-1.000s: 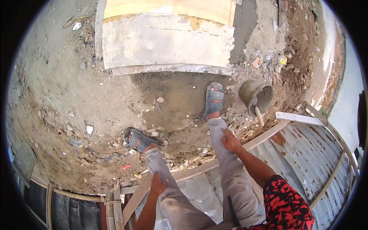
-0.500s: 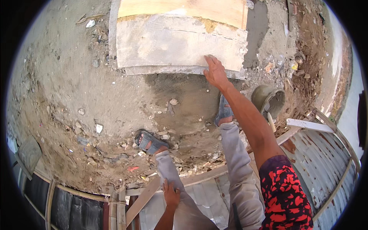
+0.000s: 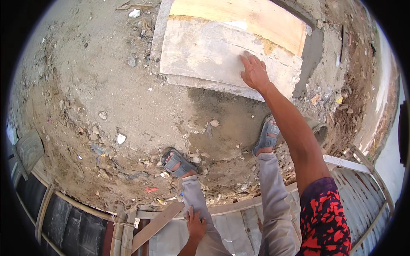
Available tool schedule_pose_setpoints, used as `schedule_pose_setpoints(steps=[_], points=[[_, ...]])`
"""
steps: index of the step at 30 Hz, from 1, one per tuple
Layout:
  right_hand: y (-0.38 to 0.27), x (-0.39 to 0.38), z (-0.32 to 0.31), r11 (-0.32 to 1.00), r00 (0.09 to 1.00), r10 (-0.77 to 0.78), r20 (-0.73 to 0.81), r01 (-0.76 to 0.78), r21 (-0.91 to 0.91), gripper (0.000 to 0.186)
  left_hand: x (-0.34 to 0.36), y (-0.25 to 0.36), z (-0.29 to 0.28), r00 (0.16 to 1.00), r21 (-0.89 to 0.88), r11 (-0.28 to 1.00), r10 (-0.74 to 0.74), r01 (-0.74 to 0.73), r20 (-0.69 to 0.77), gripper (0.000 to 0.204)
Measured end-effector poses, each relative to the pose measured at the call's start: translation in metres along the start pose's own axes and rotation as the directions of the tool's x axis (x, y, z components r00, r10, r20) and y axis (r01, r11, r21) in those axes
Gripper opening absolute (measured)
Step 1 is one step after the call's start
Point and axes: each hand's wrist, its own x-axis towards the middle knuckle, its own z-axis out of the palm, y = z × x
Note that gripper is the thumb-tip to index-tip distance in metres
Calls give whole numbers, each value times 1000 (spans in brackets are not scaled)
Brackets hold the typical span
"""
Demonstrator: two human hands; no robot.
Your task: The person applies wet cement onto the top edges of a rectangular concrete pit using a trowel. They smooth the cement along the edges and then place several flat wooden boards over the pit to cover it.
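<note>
A flat board (image 3: 200, 51) lies on the ground ahead of me. Its near part is coated pale grey, and a strip of bare wood (image 3: 239, 15) shows beyond that. Over the grey part reaches my right hand (image 3: 255, 73), fingers stretched out and holding nothing; the fingertips appear to rest on the surface, though light contact is hard to confirm. Below the near edge another grey slab (image 3: 213, 86) sticks out a little. My left hand (image 3: 195, 223) lies with spread fingers on my left trouser leg (image 3: 194, 194), near the knee.
A bucket (image 3: 319, 131) stands right of my right foot, partly behind my forearm. Wet grey mortar (image 3: 310, 57) runs along the board's right side. Stones and rubble dot the soil. Behind me are wooden rails (image 3: 158, 226) and corrugated metal sheets (image 3: 361, 192). A shovel-like blade (image 3: 30, 148) lies far left.
My right hand has moved from the board's near edge farther in over its surface. My view has turned, so the board now sits tilted and farther right. The left hand stays on the leg.
</note>
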Motion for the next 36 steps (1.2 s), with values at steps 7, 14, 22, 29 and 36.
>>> schedule_pose_setpoints(steps=[7, 14, 22, 29, 36], points=[[10, 55, -37, 982, 993, 83, -87, -97, -161, 80, 1, -3, -2, 999, 9, 1000, -14, 14, 29, 50], [-10, 98, -41, 975, 990, 143, 6, -140, -175, 105, 3, -4, -13, 998, -51, 998, -32, 34, 48, 48], [-9, 88, -32, 995, 999, 52, 12, -51, -82, 106, 2, -4, -15, 998, -61, 997, -46, 48, 45, 46], [-4, 89, -30, 997, 1000, 5, -22, -6, -74, 102, 3, -4, -16, 999, -74, 997, -30, 32, 31, 45], [6, 86, -28, 997, 1000, 1, -30, -3, -71, 102, 6, -2, -15, 999, -101, 994, -39, 42, 34, 45]])
